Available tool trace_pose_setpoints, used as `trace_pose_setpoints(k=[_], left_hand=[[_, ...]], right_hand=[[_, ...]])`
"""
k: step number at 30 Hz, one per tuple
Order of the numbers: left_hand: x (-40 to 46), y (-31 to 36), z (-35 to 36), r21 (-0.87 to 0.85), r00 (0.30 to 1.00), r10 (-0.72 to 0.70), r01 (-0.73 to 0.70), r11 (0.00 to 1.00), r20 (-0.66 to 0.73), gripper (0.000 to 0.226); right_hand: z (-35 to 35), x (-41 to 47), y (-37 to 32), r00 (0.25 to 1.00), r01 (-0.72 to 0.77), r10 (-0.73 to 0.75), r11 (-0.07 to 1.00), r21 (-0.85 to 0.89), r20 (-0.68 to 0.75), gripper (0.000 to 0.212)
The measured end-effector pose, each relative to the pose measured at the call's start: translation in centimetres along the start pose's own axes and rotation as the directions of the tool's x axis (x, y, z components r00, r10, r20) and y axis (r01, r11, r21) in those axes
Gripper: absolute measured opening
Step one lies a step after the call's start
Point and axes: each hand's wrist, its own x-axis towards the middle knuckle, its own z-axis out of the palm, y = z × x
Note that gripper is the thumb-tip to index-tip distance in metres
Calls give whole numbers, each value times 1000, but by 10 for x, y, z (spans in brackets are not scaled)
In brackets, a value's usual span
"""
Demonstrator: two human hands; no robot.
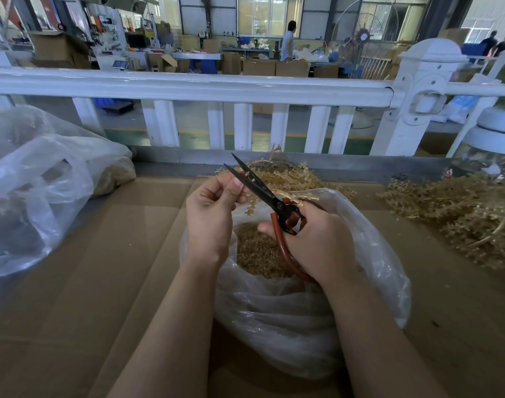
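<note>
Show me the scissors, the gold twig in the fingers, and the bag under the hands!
Black-bladed scissors with red handles (267,193): head view, on the blade near the pivot.
Gold bumpy twig (250,203): head view, on the dangling stem.
Clear plastic bag (288,326): head view, on its crumpled front wall.

A white railing (188,87) crosses the view, a capped post (412,96) at its right end. Beyond the railing lies a workshop hall: grey floor (194,117) with green and yellow stripes, cardboard boxes (258,67), a caged fan (373,23), perhaps work tables. Daylight enters through tall windows (270,12) far behind the railing
</note>
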Motion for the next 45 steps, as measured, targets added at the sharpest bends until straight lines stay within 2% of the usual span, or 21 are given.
trace_pose_setpoints(k=[11, 20, 28, 37, 45], left_hand=[[-1, 1, 1, 14, 1000, 17, -17, 1000, -11, 13], [-3, 3, 1, 120, 996, 56, -64, 991, 62, 11], [-3, 5, 1, 59, 998, 10, -14, 998, 68, 11], [-1, 6, -1, 26, 998, -20, 19, 999, 65, 19], [-3, 7, -2, 169, 994, 36, -54, 984, 103, 22]], right_hand=[[1, 0, 1, 1000, 3, -3, 1000, -7, 1, 68], [1, 1, 1, 1000, -8, 6, 998, -68, -30, 76], [2, -1, 2, 1000, -6, 6, 1000, 12, -14, 73], [2, 1, 3, 1000, 7, -7, 1000, 9, -9, 74], [1, 0, 1, 998, 38, -41, 998, -58, -43, 70]])
